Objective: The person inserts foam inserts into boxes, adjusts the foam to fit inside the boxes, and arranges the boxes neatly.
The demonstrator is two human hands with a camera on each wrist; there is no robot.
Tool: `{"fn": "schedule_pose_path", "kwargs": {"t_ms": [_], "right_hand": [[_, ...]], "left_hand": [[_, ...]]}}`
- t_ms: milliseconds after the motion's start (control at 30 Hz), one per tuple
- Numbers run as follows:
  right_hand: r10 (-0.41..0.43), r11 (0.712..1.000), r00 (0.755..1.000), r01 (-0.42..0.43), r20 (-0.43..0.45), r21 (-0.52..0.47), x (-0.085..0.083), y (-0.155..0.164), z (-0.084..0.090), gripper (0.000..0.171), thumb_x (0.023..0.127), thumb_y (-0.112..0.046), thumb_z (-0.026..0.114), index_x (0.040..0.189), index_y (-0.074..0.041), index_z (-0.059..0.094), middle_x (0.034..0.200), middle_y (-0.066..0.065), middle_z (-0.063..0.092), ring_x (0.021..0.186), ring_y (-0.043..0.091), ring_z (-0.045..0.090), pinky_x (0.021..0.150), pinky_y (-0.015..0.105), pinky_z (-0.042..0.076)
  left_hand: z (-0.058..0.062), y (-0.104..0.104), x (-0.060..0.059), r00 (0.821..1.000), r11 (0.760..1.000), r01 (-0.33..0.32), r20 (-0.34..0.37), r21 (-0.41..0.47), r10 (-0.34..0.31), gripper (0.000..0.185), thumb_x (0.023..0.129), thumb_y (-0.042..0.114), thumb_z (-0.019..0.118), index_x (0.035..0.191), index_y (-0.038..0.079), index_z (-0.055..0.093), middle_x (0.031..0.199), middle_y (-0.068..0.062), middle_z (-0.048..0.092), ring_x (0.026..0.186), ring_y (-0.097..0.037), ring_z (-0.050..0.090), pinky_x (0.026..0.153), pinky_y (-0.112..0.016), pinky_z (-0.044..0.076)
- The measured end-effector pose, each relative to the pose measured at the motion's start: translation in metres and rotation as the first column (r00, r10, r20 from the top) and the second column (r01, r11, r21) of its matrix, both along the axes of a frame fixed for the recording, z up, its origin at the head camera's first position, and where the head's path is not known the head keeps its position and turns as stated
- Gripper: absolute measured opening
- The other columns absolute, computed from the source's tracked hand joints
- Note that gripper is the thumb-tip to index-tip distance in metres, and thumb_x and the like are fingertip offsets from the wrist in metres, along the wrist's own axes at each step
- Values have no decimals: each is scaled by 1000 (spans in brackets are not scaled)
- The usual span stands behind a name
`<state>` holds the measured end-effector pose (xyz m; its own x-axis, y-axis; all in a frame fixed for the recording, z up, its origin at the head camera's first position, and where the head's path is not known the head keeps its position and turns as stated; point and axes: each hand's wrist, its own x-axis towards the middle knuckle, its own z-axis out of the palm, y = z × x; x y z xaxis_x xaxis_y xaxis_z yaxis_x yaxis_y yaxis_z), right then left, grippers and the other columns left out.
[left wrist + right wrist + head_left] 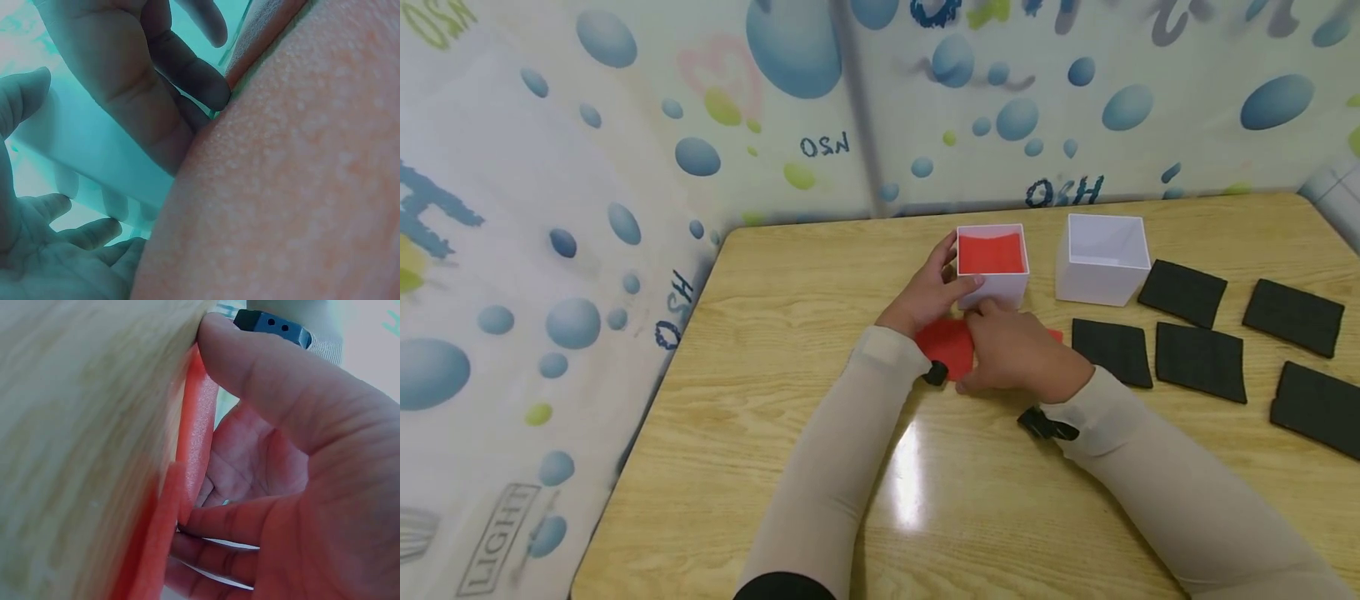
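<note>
My left hand [925,293] holds a white square box [1002,292] by its left side, thumb across the front. Inside the box a red foam sheet [991,252] shows near the rim. Just in front of it my right hand [1018,354] pinches another red foam sheet [946,346] between thumb and fingers; the right wrist view shows this sheet [199,425] lifted at its edge. A further red sheet [156,544] lies on the table beside it, mostly hidden by the right hand in the head view. The held sheet [294,187] fills much of the left wrist view.
A second white box [1101,283] stands to the right, its inner walls visible. Several black foam sheets [1201,362] lie flat on the wooden table [760,333] at the right. A patterned curtain [895,117] hangs behind and to the left.
</note>
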<state>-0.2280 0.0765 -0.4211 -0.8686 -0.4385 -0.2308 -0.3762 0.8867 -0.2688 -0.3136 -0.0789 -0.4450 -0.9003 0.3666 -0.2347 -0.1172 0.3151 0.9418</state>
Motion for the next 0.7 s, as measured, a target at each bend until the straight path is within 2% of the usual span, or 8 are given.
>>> {"fn": "schedule_pose_path", "kwargs": {"t_ms": [167, 467, 700], "right_hand": [[-7, 1000, 1000, 7, 0, 5, 0, 0, -1, 105, 65, -51, 97, 148, -3, 54, 145, 14, 54, 132, 32, 50, 98, 60, 57], [-16, 1000, 1000, 16, -8, 4, 1, 0, -3, 107, 63, -51, 98, 146, -1, 53, 142, 13, 55, 130, 32, 51, 96, 61, 57], [-7, 1000, 999, 7, -33, -7, 0, 0, -2, 116, 63, -51, 98, 151, -1, 43, 146, 15, 53, 134, 35, 49, 98, 67, 54]], "left_hand": [[-1, 0, 1, 1000, 1000, 7, 0, 18, -7, 93, 98, 37, 73, 168, 46, 12, 173, 4, 24, 161, -29, 23, 124, -59, 33], [-1, 0, 1, 1000, 1000, -2, -5, -9, 2, 95, 96, 36, 74, 167, 46, 12, 174, 3, 23, 162, -30, 23, 126, -58, 30], [0, 0, 1, 1000, 1000, -1, -7, 0, 1, 95, 96, 36, 75, 168, 46, 12, 174, 3, 23, 161, -30, 24, 126, -58, 31]]}}
